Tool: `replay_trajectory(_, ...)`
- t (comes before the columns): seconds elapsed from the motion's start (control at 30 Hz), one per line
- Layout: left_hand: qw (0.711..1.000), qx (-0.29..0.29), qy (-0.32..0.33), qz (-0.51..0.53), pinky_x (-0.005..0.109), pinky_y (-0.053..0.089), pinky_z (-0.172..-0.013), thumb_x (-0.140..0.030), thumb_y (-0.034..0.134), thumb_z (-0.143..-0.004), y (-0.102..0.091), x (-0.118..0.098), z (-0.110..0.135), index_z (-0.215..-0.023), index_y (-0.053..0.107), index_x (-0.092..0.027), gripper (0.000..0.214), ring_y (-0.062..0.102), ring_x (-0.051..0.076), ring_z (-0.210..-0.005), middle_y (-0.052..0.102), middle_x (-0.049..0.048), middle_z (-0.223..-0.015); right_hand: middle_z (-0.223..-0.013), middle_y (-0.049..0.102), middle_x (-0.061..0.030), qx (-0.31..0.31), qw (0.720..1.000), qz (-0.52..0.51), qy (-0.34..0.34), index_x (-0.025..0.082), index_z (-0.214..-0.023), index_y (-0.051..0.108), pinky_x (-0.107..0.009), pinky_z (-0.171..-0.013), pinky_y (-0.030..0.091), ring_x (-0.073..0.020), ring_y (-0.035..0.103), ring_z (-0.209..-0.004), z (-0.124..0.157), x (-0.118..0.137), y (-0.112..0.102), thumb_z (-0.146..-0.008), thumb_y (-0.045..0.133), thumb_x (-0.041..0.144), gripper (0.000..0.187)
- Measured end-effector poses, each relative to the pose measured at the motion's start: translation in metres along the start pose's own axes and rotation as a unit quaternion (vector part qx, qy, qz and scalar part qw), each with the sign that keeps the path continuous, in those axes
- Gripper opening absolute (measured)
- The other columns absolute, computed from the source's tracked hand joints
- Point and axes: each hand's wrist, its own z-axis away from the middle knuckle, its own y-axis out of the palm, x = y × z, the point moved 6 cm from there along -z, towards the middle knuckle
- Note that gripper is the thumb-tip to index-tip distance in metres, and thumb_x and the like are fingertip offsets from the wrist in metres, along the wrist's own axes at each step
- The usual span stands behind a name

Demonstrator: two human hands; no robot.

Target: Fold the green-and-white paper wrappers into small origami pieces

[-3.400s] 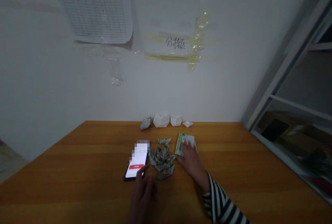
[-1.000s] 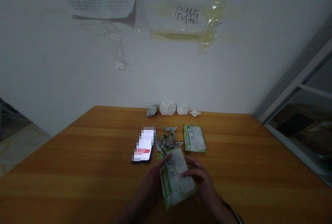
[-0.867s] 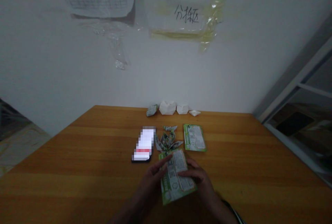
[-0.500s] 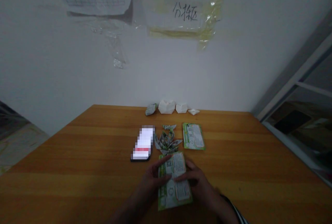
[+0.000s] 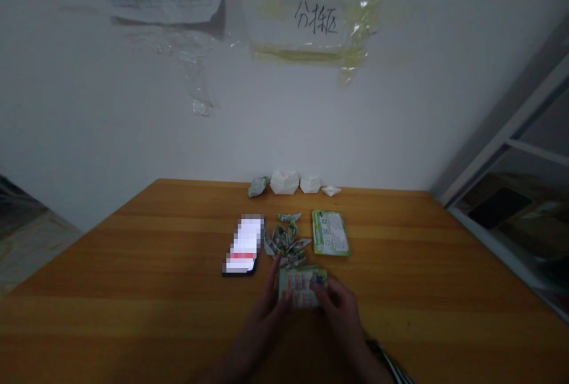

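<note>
A green-and-white printed paper sheet (image 5: 301, 287), folded in half, lies on the wooden table (image 5: 133, 277) in front of me. My left hand (image 5: 265, 317) pinches its left edge with the index finger stretched forward. My right hand (image 5: 341, 314) grips its right edge with bent fingers. Just beyond the sheet sits a heap of small folded paper pieces (image 5: 284, 242) in the same print. A stack of flat green sheets (image 5: 329, 240) lies to the right of the heap.
A lit phone (image 5: 242, 252) lies left of the heap. Three white folded paper shapes (image 5: 284, 182) and a green one (image 5: 258, 186) stand against the wall. Taped papers hang on the wall (image 5: 311, 22). A metal shelf frame (image 5: 502, 153) stands to the right.
My right hand took one sheet from the stack and brought it near; both hands held it flat. It has now been folded in half and looks much shorter.
</note>
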Motion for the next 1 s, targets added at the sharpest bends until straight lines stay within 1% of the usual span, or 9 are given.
replay_trajectory(0.03, 1.000, -0.009, 0.009, -0.010, 0.045, 0.027, -0.111, -0.038, 0.061, -0.082, 0.001, -0.002, 0.001, -0.145, 0.019, -0.030, 0.077, 0.038, 0.027, -0.132, 0.045, 0.0056, -0.143, -0.057, 0.051, 0.0020, -0.004, 1.000, 0.004, -0.002, 0.015, -0.065, 0.059, -0.021, -0.047, 0.035, -0.0121, 0.045, -0.053, 0.002, 0.000, 0.001, -0.079, 0.060, 0.046, 0.034)
replay_trajectory(0.1, 1.000, -0.021, 0.006, -0.016, 0.044, 0.027, -0.111, -0.037, 0.062, -0.082, 0.002, -0.005, 0.003, -0.147, 0.012, -0.029, 0.082, 0.034, 0.027, -0.134, 0.044, 0.0067, -0.144, -0.056, 0.048, 0.0031, -0.020, 1.000, 0.009, -0.009, 0.016, -0.062, 0.056, -0.021, -0.047, 0.035, -0.0114, 0.043, -0.052, 0.004, 0.002, 0.001, -0.078, 0.062, 0.045, 0.034)
replay_trajectory(0.2, 1.000, -0.025, -0.007, -0.009, 0.044, 0.029, -0.110, -0.038, 0.059, -0.084, 0.005, -0.006, 0.003, -0.145, 0.021, -0.025, 0.073, 0.034, 0.028, -0.134, 0.045, 0.0088, -0.143, -0.053, 0.045, 0.0049, -0.040, 0.999, -0.009, -0.006, 0.018, -0.059, 0.050, -0.020, -0.045, 0.033, -0.0102, 0.040, -0.049, 0.007, 0.004, 0.001, -0.077, 0.063, 0.044, 0.035)
replay_trajectory(0.3, 1.000, -0.018, -0.012, 0.000, 0.045, 0.033, -0.108, -0.039, 0.059, -0.084, 0.007, -0.006, 0.004, -0.140, 0.035, -0.027, 0.062, 0.039, 0.029, -0.131, 0.043, 0.0065, -0.144, -0.054, 0.047, 0.0052, -0.035, 0.999, -0.038, 0.012, 0.019, -0.063, 0.049, -0.020, -0.043, 0.034, -0.0098, 0.040, -0.047, 0.008, 0.005, 0.003, -0.077, 0.063, 0.046, 0.033)
replay_trajectory(0.4, 0.999, -0.021, -0.025, 0.001, 0.046, 0.036, -0.106, -0.041, 0.060, -0.083, 0.008, -0.006, 0.004, -0.136, 0.043, -0.028, 0.057, 0.046, 0.030, -0.127, 0.050, 0.0059, -0.139, -0.057, 0.050, 0.0043, -0.025, 0.998, -0.048, 0.024, 0.019, -0.069, 0.052, -0.020, -0.043, 0.035, -0.0105, 0.042, -0.047, 0.009, 0.005, 0.005, -0.077, 0.063, 0.047, 0.031)
replay_trajectory(0.5, 0.999, -0.026, -0.037, -0.008, 0.046, 0.034, -0.107, -0.040, 0.059, -0.084, 0.008, -0.005, 0.005, -0.132, 0.048, -0.027, 0.052, 0.046, 0.030, -0.126, 0.058, 0.0054, -0.132, -0.058, 0.050, 0.0039, -0.027, 0.999, -0.040, 0.012, 0.019, -0.068, 0.052, -0.020, -0.045, 0.036, -0.0110, 0.044, -0.050, 0.009, 0.007, 0.005, -0.078, 0.063, 0.045, 0.030)
replay_trajectory(0.63, 0.999, -0.028, -0.037, -0.009, 0.046, 0.032, -0.109, -0.040, 0.060, -0.083, 0.008, -0.004, 0.005, -0.130, 0.051, -0.025, 0.049, 0.040, 0.029, -0.130, 0.059, 0.0056, -0.130, -0.056, 0.045, 0.0052, -0.031, 0.999, -0.034, 0.001, 0.019, -0.066, 0.050, -0.020, -0.045, 0.036, -0.0102, 0.041, -0.049, 0.009, 0.008, 0.004, -0.079, 0.062, 0.042, 0.029)
replay_trajectory(0.83, 0.999, -0.018, -0.036, -0.001, 0.045, 0.029, -0.111, -0.039, 0.055, -0.087, 0.009, -0.004, 0.006, -0.132, 0.048, -0.025, 0.048, 0.034, 0.027, -0.134, 0.054, 0.0048, -0.136, -0.058, 0.046, 0.0044, -0.037, 0.999, -0.028, -0.012, 0.019, -0.066, 0.049, -0.020, -0.046, 0.035, -0.0105, 0.041, -0.052, 0.009, 0.012, 0.004, -0.079, 0.062, 0.040, 0.028)
replay_trajectory(1.0, 0.999, -0.021, -0.032, -0.011, 0.044, 0.027, -0.111, -0.040, 0.053, -0.088, 0.007, -0.003, 0.006, -0.132, 0.048, -0.026, 0.047, 0.034, 0.026, -0.134, 0.052, 0.0030, -0.137, -0.055, 0.040, 0.0063, -0.036, 0.999, -0.033, -0.012, 0.020, -0.061, 0.045, -0.019, -0.044, 0.032, -0.0093, 0.037, -0.049, 0.009, 0.010, 0.004, -0.077, 0.063, 0.038, 0.031)
